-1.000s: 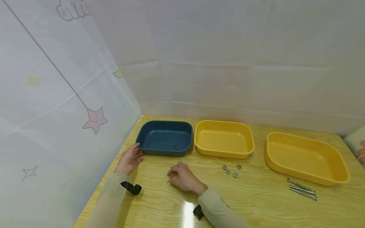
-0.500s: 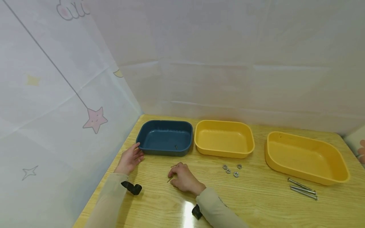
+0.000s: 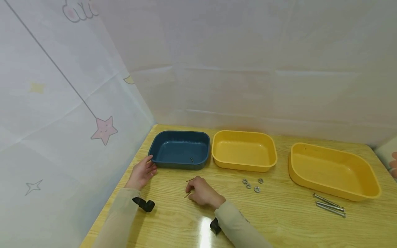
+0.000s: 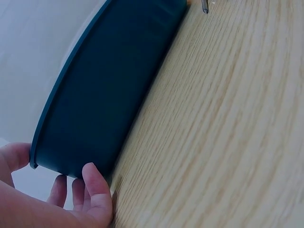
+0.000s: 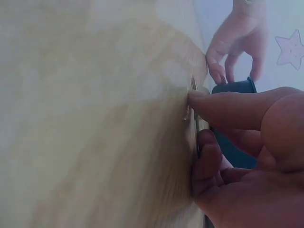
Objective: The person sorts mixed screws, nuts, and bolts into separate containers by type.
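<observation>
My left hand [image 3: 141, 173] is at the near left corner of the dark blue tray [image 3: 178, 166]; in the left wrist view its fingertips rest against the outside of the tray's end wall. My right hand [image 3: 203, 193] is low over the wooden table, thumb and fingers pinching a thin screw [image 3: 187, 195] close to the surface. The fingers partly hide that screw in the right wrist view. A second thin screw [image 3: 190, 179] lies just beyond the fingertips. Inside the blue tray is one small dark screw [image 3: 192, 160].
A yellow tray [image 3: 244, 167] stands beside the blue one, and a larger yellow tray [image 3: 328, 189] is at the right. Several hex nuts [image 3: 248, 186] lie before the middle tray. Long bolts [image 3: 330, 209] lie before the right tray. Fabric walls border the table [image 3: 279, 220].
My right hand has shifted slightly to the right, with the screw at its fingertips moving along; the far screw shows more. The left hand stays at the blue tray.
</observation>
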The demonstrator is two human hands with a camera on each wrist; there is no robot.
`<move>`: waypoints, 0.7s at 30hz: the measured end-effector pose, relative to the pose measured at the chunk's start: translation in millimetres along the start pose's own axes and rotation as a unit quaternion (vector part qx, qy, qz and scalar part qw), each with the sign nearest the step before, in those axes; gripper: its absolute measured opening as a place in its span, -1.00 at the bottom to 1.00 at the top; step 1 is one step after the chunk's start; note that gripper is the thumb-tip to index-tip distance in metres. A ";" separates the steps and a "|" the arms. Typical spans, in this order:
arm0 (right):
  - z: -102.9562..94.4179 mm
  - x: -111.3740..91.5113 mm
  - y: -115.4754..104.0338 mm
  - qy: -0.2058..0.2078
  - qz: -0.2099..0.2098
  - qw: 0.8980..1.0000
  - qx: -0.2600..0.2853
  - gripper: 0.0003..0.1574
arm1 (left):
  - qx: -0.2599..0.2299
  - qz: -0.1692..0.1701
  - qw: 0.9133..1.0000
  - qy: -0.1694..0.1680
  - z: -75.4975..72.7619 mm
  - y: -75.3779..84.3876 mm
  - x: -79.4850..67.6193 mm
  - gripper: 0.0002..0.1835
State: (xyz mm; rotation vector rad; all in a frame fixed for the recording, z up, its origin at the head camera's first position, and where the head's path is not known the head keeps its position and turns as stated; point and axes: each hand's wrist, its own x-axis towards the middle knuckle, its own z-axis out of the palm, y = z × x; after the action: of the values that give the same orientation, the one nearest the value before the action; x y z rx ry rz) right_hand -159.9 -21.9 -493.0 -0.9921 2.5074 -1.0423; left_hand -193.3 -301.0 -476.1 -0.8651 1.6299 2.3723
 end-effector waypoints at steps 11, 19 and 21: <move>-5.3 0.0 2.8 -0.001 0.018 1.000 0.011 -0.87 | 0.004 -0.002 1.000 -0.001 -0.3 -0.8 -1.5 -0.51; -8.6 2.1 3.0 -0.013 0.035 0.999 0.040 -0.90 | 0.010 0.000 1.000 0.004 0.6 -0.8 -0.4 -0.50; -9.2 2.6 3.0 -0.015 0.036 0.998 0.047 -0.90 | 0.011 0.000 1.000 0.004 0.4 -1.0 0.2 -0.48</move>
State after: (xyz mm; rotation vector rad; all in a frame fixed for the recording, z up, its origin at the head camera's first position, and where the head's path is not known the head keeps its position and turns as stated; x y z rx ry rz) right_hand -167.5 -17.3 -488.5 -0.8772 2.4282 -1.1037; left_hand -193.2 -300.2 -476.9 -0.8713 1.6564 2.3490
